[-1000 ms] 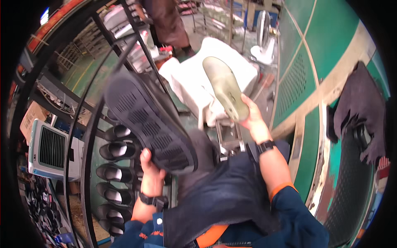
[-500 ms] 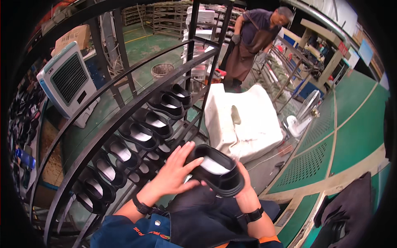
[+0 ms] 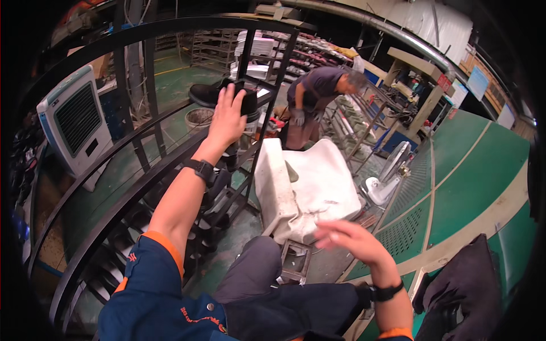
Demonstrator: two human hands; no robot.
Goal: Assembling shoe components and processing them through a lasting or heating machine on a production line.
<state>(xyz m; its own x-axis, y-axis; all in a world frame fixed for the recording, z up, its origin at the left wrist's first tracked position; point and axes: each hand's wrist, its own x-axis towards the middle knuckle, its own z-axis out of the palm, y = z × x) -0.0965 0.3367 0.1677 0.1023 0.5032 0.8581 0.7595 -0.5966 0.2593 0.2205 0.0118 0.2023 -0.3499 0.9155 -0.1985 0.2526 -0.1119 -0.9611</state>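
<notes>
My left hand (image 3: 226,120) reaches up to the top of a dark metal shoe rack (image 3: 159,136). Its fingers stretch out, spread against a black shoe (image 3: 203,94) whose toe points left. Part of that shoe is hidden behind the hand. Slightly blurred, my right hand (image 3: 348,236) hovers over the near edge of a white-covered block (image 3: 318,182), fingers extended and nothing in them. Lower on the rack, several black shoes with pale insoles (image 3: 122,236) stand in a row, partly covered by my left arm.
A co-worker (image 3: 318,94) in a dark apron and gloves bends behind the white block. Left of the rack stands an air cooler (image 3: 77,125). A bucket (image 3: 199,118), a white fan (image 3: 387,176), a green machine panel (image 3: 460,187) and a dark cloth (image 3: 466,284) surround me.
The black shoe has left my right hand, which is now empty and farther right. My left hand has risen to a black shoe at the rack's top. The co-worker bends lower.
</notes>
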